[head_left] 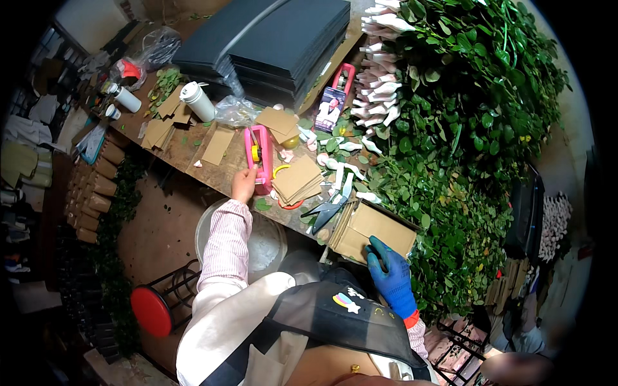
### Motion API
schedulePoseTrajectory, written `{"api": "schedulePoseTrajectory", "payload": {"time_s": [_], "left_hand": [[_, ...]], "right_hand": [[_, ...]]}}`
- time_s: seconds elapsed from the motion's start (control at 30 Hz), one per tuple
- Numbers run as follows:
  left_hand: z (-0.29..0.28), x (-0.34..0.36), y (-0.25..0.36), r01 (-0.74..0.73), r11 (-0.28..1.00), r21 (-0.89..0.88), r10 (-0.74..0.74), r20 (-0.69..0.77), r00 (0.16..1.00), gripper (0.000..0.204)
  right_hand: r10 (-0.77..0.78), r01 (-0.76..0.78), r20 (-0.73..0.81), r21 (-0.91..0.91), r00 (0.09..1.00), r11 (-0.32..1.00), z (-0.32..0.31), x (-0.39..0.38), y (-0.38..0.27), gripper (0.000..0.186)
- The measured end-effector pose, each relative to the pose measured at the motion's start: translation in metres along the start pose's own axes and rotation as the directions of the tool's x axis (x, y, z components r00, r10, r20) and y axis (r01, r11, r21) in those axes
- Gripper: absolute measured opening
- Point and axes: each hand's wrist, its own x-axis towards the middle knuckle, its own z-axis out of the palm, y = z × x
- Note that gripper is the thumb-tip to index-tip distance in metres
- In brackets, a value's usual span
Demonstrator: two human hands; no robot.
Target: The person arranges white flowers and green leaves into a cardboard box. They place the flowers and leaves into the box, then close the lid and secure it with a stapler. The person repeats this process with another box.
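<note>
My bare left hand [244, 184] is at the near end of a pink tape dispenser [250, 143], which carries a yellow roll. Its fingers are drawn together there; what they pinch is too small to make out. In a blue glove, my right hand [391, 278] rests its spread fingertips at the near edge of an open box [351, 253] of flat brown cardboard pieces [380, 228]. Dark scissors [329, 210] lie left of the box. Between them and the dispenser sits a stack of brown cardboard squares [298, 181].
Leafy stems with pale wrapped heads [381, 90] heap up on the right. Black sheets [283, 45] are stacked at the back. A phone [330, 109], a white bottle [197, 101] and loose cardboard lie on the table. Below are a round tub [273, 241] and a red stool [152, 311].
</note>
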Motion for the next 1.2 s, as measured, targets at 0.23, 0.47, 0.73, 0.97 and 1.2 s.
{"api": "schedulePoseTrajectory", "payload": {"time_s": [0.23,0.47,0.73,0.97,1.2], "left_hand": [[-0.013,-0.054,0.035,-0.150,0.985,0.080,0.153,-0.037,0.987,0.036],[0.000,-0.084,0.042,-0.091,0.681,0.727,0.095,0.036,0.995,0.026],[0.060,-0.175,0.176,-0.261,0.965,-0.014,0.228,0.528,0.818,0.031],[0.162,-0.226,0.208,-0.644,0.675,0.361,0.303,0.660,0.687,0.042],[0.104,-0.216,0.181,-0.653,0.638,0.408,0.250,0.693,0.677,0.056]], "right_hand": [[0.081,-0.082,0.022,0.017,0.996,0.997,-0.009,-0.009,0.002,0.042],[0.078,-0.076,-0.059,0.036,0.995,0.996,-0.009,-0.010,0.018,0.040],[0.077,-0.076,-0.095,0.019,0.992,0.997,-0.018,-0.018,0.020,0.036],[0.090,-0.089,-0.056,0.023,0.994,0.996,-0.020,-0.014,0.010,0.033],[0.068,-0.066,-0.085,0.033,0.994,0.997,-0.018,-0.014,0.018,0.030]]}}
